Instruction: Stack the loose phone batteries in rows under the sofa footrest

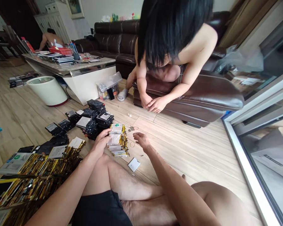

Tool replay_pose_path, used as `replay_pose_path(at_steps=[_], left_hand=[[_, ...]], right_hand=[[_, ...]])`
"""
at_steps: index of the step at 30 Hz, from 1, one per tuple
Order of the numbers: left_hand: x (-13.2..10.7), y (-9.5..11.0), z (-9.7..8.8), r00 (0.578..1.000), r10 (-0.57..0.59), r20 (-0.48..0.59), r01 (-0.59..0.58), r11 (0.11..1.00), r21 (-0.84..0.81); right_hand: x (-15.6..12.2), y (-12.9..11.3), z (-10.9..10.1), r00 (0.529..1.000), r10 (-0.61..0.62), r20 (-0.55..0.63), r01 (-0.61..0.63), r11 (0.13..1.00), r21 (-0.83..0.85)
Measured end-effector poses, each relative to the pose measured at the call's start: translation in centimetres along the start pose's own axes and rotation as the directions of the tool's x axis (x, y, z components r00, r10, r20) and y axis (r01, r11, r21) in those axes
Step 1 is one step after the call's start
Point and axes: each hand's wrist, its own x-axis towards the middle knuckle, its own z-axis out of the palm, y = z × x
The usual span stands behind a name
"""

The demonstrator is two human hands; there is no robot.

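I sit on a wooden floor. My left hand (102,140) wraps its fingers round the left side of a stack of flat phone batteries (118,140) with gold flex edges. My right hand (141,139) hovers just right of that stack with fingers curled, above a yellow rubber band (132,144) on the floor. Whether it holds anything I cannot make out. A single white battery (134,164) lies near my knee.
More battery stacks (94,121) lie ahead, and rows with gold edges (37,175) to my left. Another person leans forward on a brown leather sofa (202,97). A white bin (48,89) and low table (70,67) stand at left; a sliding door track (245,163) at right.
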Motion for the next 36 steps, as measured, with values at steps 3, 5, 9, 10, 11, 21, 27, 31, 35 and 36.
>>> replay_pose_path(at_steps=[3, 5, 9, 10, 11, 21, 27, 31, 35, 36], left_hand=[[0.4, -0.6, 0.4, 0.996, -0.021, -0.081, 0.013, 0.996, -0.093], [0.8, -1.1, 0.3, 0.985, -0.066, -0.159, 0.043, 0.989, -0.143], [1.5, -1.9, -0.3, 0.957, -0.154, -0.245, 0.11, 0.977, -0.181], [1.5, -2.0, -0.4, 0.957, -0.162, -0.242, 0.12, 0.977, -0.179], [1.5, -2.0, -0.4, 0.959, -0.163, -0.234, 0.124, 0.977, -0.175], [1.0, -2.5, 1.1, 0.996, 0.051, -0.067, -0.061, 0.984, -0.167], [0.8, -2.9, 1.2, 0.997, 0.067, -0.04, -0.073, 0.981, -0.178], [0.8, -3.2, 1.3, 0.996, 0.059, -0.069, -0.07, 0.984, -0.165], [0.9, -3.6, 1.3, 0.996, 0.074, -0.053, -0.083, 0.977, -0.197], [0.9, -3.7, 1.3, 0.996, 0.082, -0.047, -0.09, 0.975, -0.202]], right_hand=[[-2.1, 1.6, -0.2, 0.997, 0.078, 0.022, -0.079, 0.996, 0.048], [-2.5, 1.8, 0.0, 0.996, 0.083, 0.005, -0.084, 0.995, 0.054], [-1.0, -0.1, 1.0, 1.0, -0.003, -0.026, 0.004, 0.999, 0.034], [-0.4, -1.0, 1.2, 0.999, -0.033, -0.027, 0.033, 0.999, 0.031], [0.2, -2.1, 1.5, 0.997, -0.065, -0.029, 0.065, 0.998, 0.018], [4.0, -9.6, 3.0, 0.857, -0.355, 0.373, 0.51, 0.686, -0.519], [4.6, -10.5, 2.3, 0.781, -0.342, 0.522, 0.619, 0.534, -0.576], [5.2, -10.9, 1.9, 0.768, -0.353, 0.534, 0.629, 0.57, -0.529], [6.2, -9.8, 2.0, 0.83, -0.345, 0.437, 0.535, 0.714, -0.451], [6.5, -9.5, 2.0, 0.852, -0.334, 0.403, 0.496, 0.758, -0.423]])
